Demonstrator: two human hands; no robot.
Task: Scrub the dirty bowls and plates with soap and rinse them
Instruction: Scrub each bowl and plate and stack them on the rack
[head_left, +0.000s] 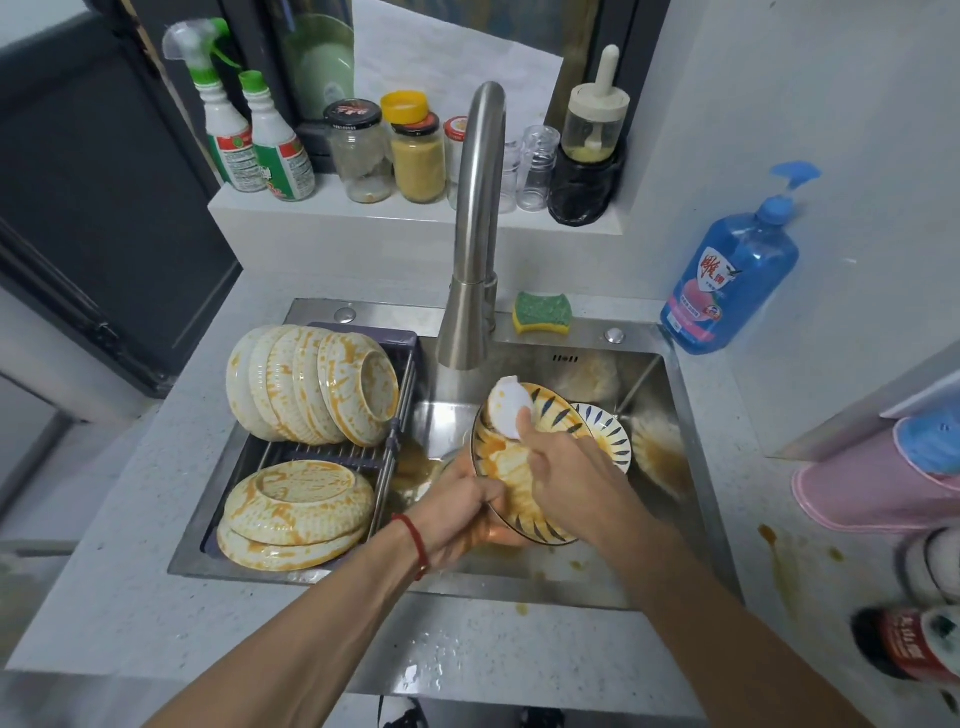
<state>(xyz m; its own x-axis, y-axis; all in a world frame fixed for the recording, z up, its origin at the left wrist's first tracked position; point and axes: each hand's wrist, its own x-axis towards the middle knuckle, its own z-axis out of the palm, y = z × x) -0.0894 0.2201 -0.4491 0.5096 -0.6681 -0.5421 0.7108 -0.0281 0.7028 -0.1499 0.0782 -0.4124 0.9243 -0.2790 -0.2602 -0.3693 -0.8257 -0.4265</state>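
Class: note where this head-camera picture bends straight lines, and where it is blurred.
Head view: wide-angle bending curves the dark frame at left and the counter edges; the bottles at lower right are smeared; the right hand is slightly motion-blurred.

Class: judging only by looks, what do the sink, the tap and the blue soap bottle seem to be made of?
Sink: brushed stainless steel, by its dull grey sheen. Tap: likely the same metal, with a satin finish. Blue soap bottle: clear tinted plastic, since the liquid shows through.

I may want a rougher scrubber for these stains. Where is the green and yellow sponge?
In the head view the green and yellow sponge lies on the sink's back ledge, just right of the faucet and left of the blue soap bottle.
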